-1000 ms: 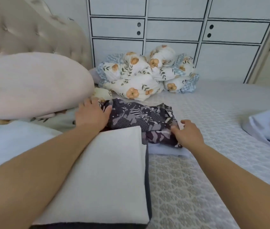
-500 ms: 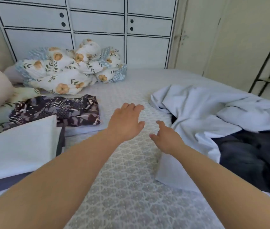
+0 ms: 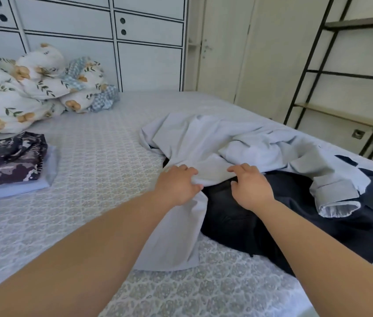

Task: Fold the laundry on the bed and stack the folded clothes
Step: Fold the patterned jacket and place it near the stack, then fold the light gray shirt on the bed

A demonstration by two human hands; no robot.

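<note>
Both hands moved off the folded stack (image 3: 9, 163): left hand (image 3: 177, 185) grips the pale shirt (image 3: 203, 143), right hand (image 3: 250, 186) touches it; dark garment (image 3: 272, 213) also unfolded.

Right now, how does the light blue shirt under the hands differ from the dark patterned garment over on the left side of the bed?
The light blue shirt lies crumpled and spread out; the dark patterned garment is folded flat. The shirt is plain pale fabric draped over a dark navy garment; the patterned one tops a stack on a pale folded piece. The left hand grips the shirt and the right hand touches it; nothing touches the patterned one. Both lie on the bed.
</note>
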